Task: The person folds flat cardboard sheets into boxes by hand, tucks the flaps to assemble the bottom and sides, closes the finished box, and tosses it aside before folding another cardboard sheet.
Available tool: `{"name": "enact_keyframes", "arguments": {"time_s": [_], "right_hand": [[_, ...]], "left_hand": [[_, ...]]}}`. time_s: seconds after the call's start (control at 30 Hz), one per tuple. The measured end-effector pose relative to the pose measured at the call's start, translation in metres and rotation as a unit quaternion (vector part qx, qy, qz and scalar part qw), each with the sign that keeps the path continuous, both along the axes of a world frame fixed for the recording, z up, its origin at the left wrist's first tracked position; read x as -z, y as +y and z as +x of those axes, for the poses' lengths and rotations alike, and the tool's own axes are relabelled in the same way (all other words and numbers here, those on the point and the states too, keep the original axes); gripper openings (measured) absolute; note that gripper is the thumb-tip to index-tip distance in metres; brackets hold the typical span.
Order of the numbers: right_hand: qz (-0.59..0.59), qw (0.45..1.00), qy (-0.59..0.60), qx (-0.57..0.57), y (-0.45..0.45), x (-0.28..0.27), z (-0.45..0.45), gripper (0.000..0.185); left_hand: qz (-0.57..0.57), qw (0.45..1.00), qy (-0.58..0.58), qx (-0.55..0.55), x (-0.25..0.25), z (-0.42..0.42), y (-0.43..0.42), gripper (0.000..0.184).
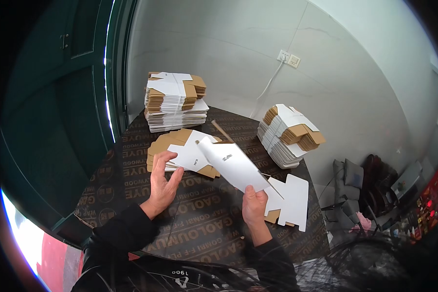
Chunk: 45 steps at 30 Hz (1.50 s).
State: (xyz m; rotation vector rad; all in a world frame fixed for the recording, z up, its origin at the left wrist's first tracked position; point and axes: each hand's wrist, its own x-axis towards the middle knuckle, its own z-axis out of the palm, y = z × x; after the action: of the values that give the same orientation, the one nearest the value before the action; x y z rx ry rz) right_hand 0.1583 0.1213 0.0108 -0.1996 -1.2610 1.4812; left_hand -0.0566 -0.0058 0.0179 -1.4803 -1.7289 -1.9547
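Observation:
In the head view my right hand (254, 207) grips the lower end of a white cardboard box (236, 164), partly folded, tilted above the table. Small dark print marks its white face, and a narrow brown flap sticks up at its far end. My left hand (164, 184) is held with thumb and fingers apart, by the near left edge of a fanned pile of flat box blanks (184, 151), white on top and brown beneath. Whether its fingertips touch the pile I cannot tell. Beside my right hand, more flat white cardboard (293, 199) lies on the table, partly covered by the box.
A tall bundle of flat boxes (176, 102) stands at the table's back left, another tied bundle (289, 136) at the right. The dark printed plywood table (194, 214) meets a pale wall with a socket (288, 58) and cord. A green door (78, 97) is left, chairs (348, 180) right.

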Motion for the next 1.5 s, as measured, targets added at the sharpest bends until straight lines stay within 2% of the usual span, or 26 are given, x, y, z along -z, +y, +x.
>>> {"name": "enact_keyframes", "arguments": {"time_s": [0.07,0.13,0.17,0.3,0.33,0.4,0.47,0.5,0.63,0.67,0.73,0.8,0.97,1.17,1.23,1.3,1.33,1.43,1.5], "right_hand": [[0.096,0.988,-0.115,0.037,0.001,0.007,0.007,0.03],[0.19,0.953,-0.226,0.073,0.001,0.01,0.01,0.028],[0.191,0.952,-0.227,0.072,0.001,0.01,0.01,0.028],[0.248,0.925,-0.287,0.038,-0.005,0.005,0.01,0.026],[0.246,0.925,-0.287,0.038,-0.005,0.004,0.011,0.026],[0.245,0.917,-0.314,0.008,-0.004,0.001,0.013,0.025],[0.242,0.911,-0.334,-0.014,-0.002,-0.003,0.016,0.024],[0.241,0.909,-0.34,-0.021,-0.001,-0.005,0.018,0.024],[0.125,0.897,-0.4,-0.137,0.003,-0.012,0.025,0.025],[0.123,0.898,-0.4,-0.135,0.005,-0.008,0.025,0.025],[0.022,0.938,-0.285,-0.194,0.016,0.012,0.024,0.027],[-0.077,0.952,-0.163,-0.248,0.021,0.023,0.021,0.028],[-0.132,0.952,-0.094,-0.259,0.014,0.023,0.014,0.033],[-0.209,0.951,-0.086,-0.212,-0.003,0.016,0.006,0.037],[-0.072,0.948,-0.297,-0.091,-0.005,0.015,0.007,0.038],[0.071,0.872,-0.483,0.037,-0.006,0.015,0.008,0.04],[0.072,0.872,-0.484,0.037,-0.006,0.017,0.007,0.04],[0.209,0.852,-0.467,0.109,-0.011,0.03,0.0,0.04],[0.253,0.841,-0.46,0.132,-0.013,0.033,0.001,0.04]], "left_hand": [[0.024,0.999,0.029,0.019,-0.008,-0.003,-0.002,0.041],[0.049,0.996,0.058,0.04,-0.014,-0.006,-0.003,0.037],[0.049,0.996,0.057,0.038,-0.016,-0.008,-0.004,0.037],[-0.106,0.981,0.022,0.16,-0.017,-0.02,-0.011,0.035],[-0.107,0.981,0.021,0.16,-0.014,-0.022,-0.011,0.035],[-0.167,0.959,-0.115,0.198,-0.001,-0.029,-0.006,0.04],[-0.224,0.914,-0.248,0.231,0.008,-0.031,-0.001,0.045],[-0.226,0.913,-0.248,0.231,0.006,-0.03,-0.002,0.045],[-0.212,0.791,-0.467,0.334,-0.015,-0.019,-0.01,0.05],[-0.214,0.79,-0.467,0.335,-0.012,-0.019,-0.009,0.05],[-0.191,0.758,-0.489,0.386,0.001,-0.022,-0.006,0.049],[-0.165,0.724,-0.51,0.434,0.012,-0.025,-0.004,0.048],[-0.142,0.712,-0.522,0.447,0.019,-0.025,-0.003,0.045],[-0.089,0.719,-0.512,0.462,0.018,-0.016,-0.002,0.045],[-0.128,0.742,-0.479,0.451,0.014,-0.01,-0.004,0.046],[-0.167,0.764,-0.443,0.439,0.01,-0.005,-0.006,0.048],[-0.167,0.764,-0.443,0.439,0.007,-0.003,-0.007,0.048],[-0.179,0.785,-0.42,0.42,0.002,0.003,-0.009,0.053],[-0.182,0.791,-0.413,0.413,0.002,0.006,-0.007,0.054]]}}
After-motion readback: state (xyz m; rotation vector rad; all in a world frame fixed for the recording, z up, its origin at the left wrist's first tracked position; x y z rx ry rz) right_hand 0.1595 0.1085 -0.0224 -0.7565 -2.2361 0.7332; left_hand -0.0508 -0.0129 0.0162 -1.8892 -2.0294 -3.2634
